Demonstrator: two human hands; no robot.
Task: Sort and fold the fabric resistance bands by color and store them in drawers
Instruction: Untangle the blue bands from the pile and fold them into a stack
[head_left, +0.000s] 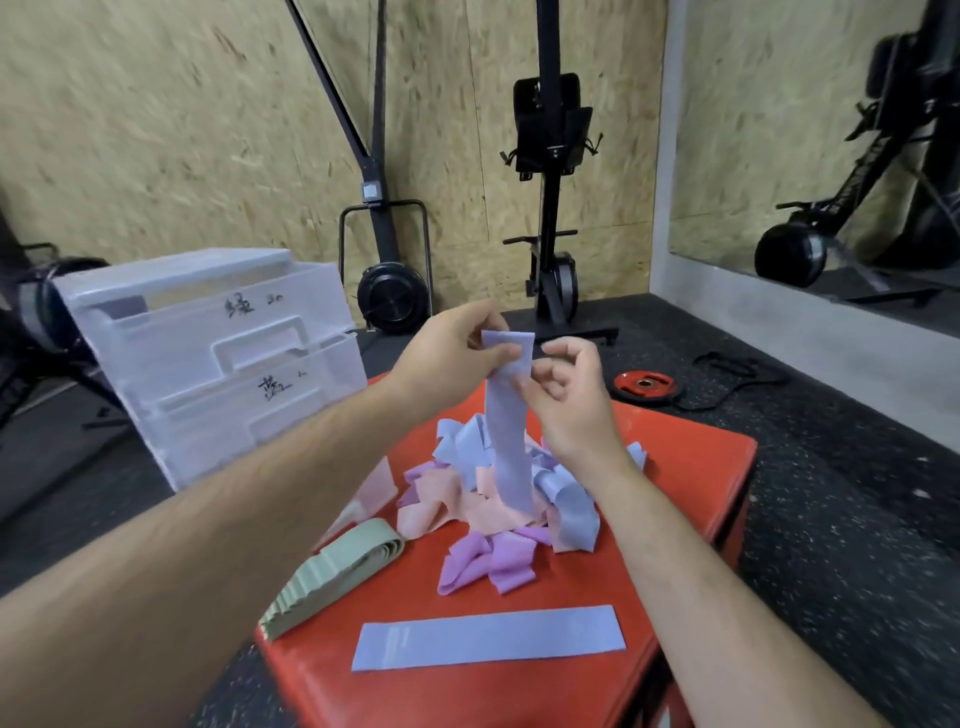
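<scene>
Hands, left (452, 348) and right (566, 395), on blue band (511, 447) — drawers (234, 332) ajar.

place: gym; evidence: upright rowing machine (546, 208); weight plate (627, 388); rubber floor (831, 493)

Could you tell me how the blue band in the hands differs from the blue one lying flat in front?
The held band hangs upright, pinched at its top by the left hand and right hand; the flat band lies spread on the red box, untouched. The held band's lower end reaches the pile; the flat band lies apart from it. Both are pale blue.
</scene>
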